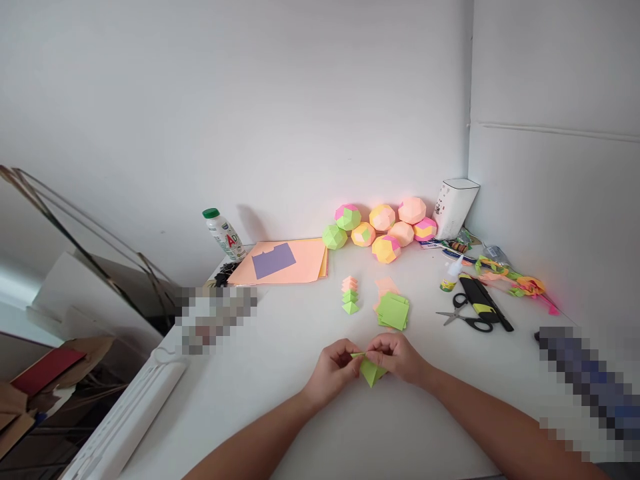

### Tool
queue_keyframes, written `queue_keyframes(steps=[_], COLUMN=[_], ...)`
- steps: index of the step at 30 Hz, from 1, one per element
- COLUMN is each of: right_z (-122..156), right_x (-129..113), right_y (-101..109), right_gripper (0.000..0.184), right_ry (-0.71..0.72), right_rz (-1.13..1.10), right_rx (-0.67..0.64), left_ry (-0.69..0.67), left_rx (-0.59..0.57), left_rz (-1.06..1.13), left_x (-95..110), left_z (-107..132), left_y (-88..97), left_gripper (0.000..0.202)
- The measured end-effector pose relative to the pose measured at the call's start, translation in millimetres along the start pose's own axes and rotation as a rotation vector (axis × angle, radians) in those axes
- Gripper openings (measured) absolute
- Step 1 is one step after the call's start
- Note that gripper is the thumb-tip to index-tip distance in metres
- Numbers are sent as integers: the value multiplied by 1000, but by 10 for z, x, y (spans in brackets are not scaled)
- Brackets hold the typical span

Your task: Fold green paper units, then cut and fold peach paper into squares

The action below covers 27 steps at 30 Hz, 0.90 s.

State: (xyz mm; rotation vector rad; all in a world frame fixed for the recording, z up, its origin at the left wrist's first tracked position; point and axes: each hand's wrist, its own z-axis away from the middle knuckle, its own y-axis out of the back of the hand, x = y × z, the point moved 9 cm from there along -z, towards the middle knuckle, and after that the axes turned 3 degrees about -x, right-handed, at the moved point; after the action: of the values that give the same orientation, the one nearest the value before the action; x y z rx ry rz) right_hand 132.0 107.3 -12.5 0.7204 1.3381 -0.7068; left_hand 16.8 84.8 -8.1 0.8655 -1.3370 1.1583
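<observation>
Both hands meet at the middle of the white table (280, 373) and pinch one small green folded paper piece (371, 371). My left hand (334, 368) grips its left side with curled fingers. My right hand (400, 357) holds its top and right side, fingers closed on it. Just beyond the hands lie a stack of green paper squares (393, 311) and a small pile of folded green and pink units (350, 295).
Several paper balls (383, 230) in pink, yellow and green sit against the back wall. Orange sheets (283, 261) with a purple piece, a bottle (224, 235), scissors (465, 316), a glue bottle (450, 275), a white box (454, 207) and paper scraps (520, 283) are around.
</observation>
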Motion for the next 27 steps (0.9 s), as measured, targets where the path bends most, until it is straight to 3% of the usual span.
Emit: queue_keyframes(steps=[8, 14, 21, 27], right_z=[9, -8, 14, 42], right_x=[-34, -60, -85, -138], right_y=[-26, 91, 4, -31], right_gripper=[25, 25, 15, 6], right_ry=[21, 9, 4, 48], right_rz=[50, 19, 94, 159], right_rx=[-10, 74, 34, 63], left_ry=[14, 11, 14, 11], left_rx=[59, 125, 18, 18], left_rz=[-34, 29, -25, -42], left_x=[10, 57, 23, 21], left_z=[17, 14, 7, 6], left_y=[25, 124, -16, -50], left_gripper=[19, 23, 26, 26])
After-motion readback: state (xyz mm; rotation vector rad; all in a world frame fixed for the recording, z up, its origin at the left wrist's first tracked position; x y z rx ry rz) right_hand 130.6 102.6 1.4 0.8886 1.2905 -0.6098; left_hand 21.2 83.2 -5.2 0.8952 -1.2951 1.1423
